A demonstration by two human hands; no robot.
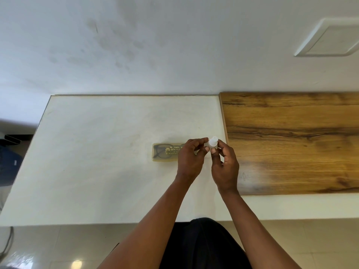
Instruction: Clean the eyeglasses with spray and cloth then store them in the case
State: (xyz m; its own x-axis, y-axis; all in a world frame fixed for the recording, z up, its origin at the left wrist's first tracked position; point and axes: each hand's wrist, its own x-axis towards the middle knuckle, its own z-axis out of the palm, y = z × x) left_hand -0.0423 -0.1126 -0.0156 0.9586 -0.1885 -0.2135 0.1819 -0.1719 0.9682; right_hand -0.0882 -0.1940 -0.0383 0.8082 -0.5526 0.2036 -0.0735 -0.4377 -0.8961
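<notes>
A small white spray bottle is held upright above the white table, just right of the case. My right hand grips its body from below and behind. My left hand pinches at the bottle's top with fingertips. A translucent yellowish eyeglass case with gold print lies flat on the table, its right end hidden behind my left hand. Black-framed eyeglasses show through the case. No cloth is visible.
A raised wooden panel covers the right part of the surface, its left edge close to my right hand. A white wall rises behind the table. A white switch plate sits on the wall at the upper right.
</notes>
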